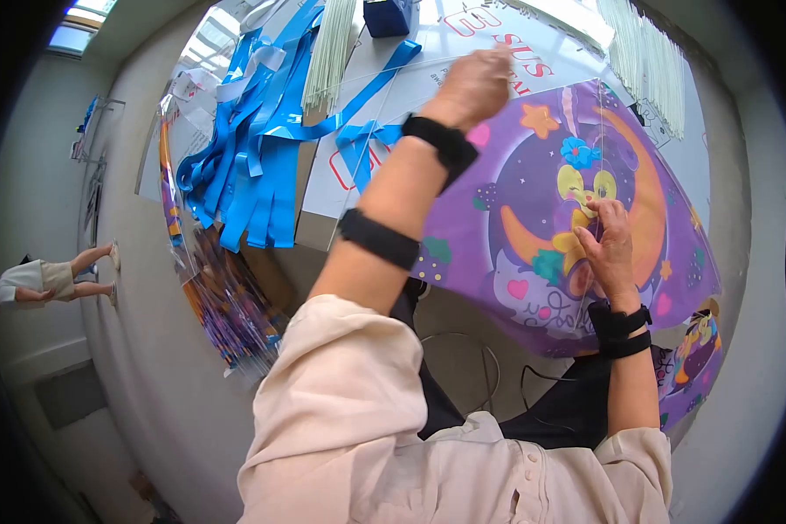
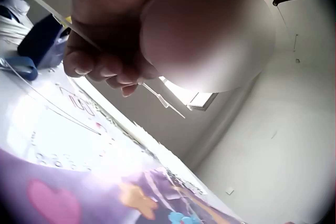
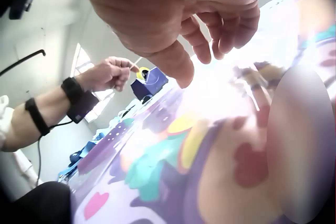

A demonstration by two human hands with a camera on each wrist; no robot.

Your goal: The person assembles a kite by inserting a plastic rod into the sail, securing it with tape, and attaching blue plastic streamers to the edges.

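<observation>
My left hand (image 1: 476, 87) is raised over the far part of the table. Its curled fingers grip a thin white rod (image 2: 164, 101), which sticks out on both sides of the fist in the left wrist view. My right hand (image 1: 610, 249) is over a purple kite (image 1: 472, 196) printed with an orange moon and a cartoon figure. In the right wrist view the thumb (image 3: 176, 69) and the loosely bent fingers stand apart, with nothing seen between them. The kite's near edge hangs over my lap.
Blue ribbons (image 1: 275, 188) lie in a heap on the left. Bundles of pale thin rods (image 1: 330, 57) and a dark blue tape dispenser (image 1: 387, 17) stand along the back. Printed kite sheets (image 1: 227, 306) hang at the left edge. Farther left, another person (image 1: 48, 284) stands on the floor.
</observation>
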